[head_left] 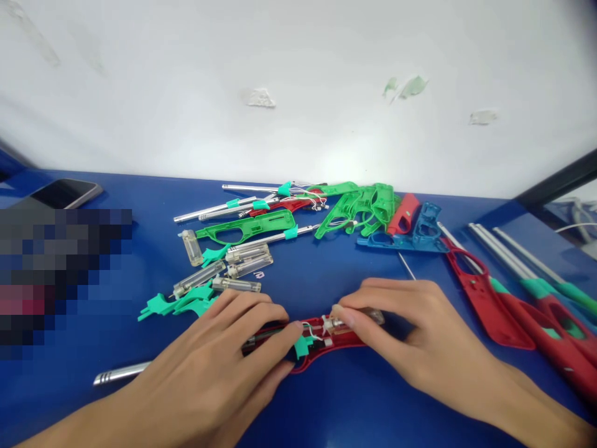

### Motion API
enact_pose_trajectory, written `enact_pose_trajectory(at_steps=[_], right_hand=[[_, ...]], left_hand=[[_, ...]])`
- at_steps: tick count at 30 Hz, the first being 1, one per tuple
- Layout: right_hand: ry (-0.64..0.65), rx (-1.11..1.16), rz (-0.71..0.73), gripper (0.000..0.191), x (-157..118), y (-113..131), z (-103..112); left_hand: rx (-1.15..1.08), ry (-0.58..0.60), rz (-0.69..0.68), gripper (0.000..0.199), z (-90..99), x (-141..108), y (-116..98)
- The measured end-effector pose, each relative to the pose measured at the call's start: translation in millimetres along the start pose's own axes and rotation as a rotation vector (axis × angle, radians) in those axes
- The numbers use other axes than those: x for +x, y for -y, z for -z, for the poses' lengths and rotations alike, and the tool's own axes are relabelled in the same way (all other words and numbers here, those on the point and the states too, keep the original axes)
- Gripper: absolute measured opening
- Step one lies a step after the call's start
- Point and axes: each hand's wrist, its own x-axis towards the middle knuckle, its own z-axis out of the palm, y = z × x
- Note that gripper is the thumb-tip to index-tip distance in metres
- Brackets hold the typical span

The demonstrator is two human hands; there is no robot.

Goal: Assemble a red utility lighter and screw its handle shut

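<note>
Lying across the blue table is a red lighter housing half, with a teal trigger and thin white wires inside it. My left hand is closed around its left part, fingers bent over the near and far edges. A silver lighter tube sticks out to the left from under that hand. Thumb and forefinger of my right hand pinch a clear fuel tank in the right part of the housing. The fingers hide much of the tank.
Beyond my hands lie several clear fuel tanks, teal triggers, silver tubes with wires and green housing halves. A blue housing piece and red lighters are to the right. A phone lies far left, before a white wall.
</note>
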Motion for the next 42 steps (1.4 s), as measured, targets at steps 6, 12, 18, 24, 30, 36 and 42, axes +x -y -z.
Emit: enact_pose_trajectory(at_steps=[6, 12, 18, 24, 30, 36, 42], right_hand=[[-0.012, 0.006, 0.012, 0.027, 0, -1, -1], [-0.025, -0.007, 0.023, 0.028, -1, -1, 0], [-0.062, -0.086, 0.057, 0.029, 4, -2, -3], [-0.061, -0.095, 0.091, 0.033, 7, -6, -6], [-0.053, 0.075, 0.069, 0.025, 0, -7, -7], [-0.072, 0.132, 0.075, 0.024, -1, -7, -11], [-0.095, 0.159, 0.082, 0.024, -2, -9, -13]], left_hand=[[-0.005, -0.006, -0.006, 0.032, -0.1, 0, 0], [-0.002, -0.007, -0.002, 0.031, -0.3, -1, 0], [-0.011, -0.006, 0.005, 0.032, -0.7, -1, 0], [0.026, -0.011, -0.009, 0.027, -1.6, -1, -3], [0.021, -0.021, 0.000, 0.026, 0.8, 1, -5], [0.004, -0.021, 0.024, 0.024, -0.7, 4, -8], [-0.018, -0.015, 0.067, 0.018, -2.3, 13, -12]])
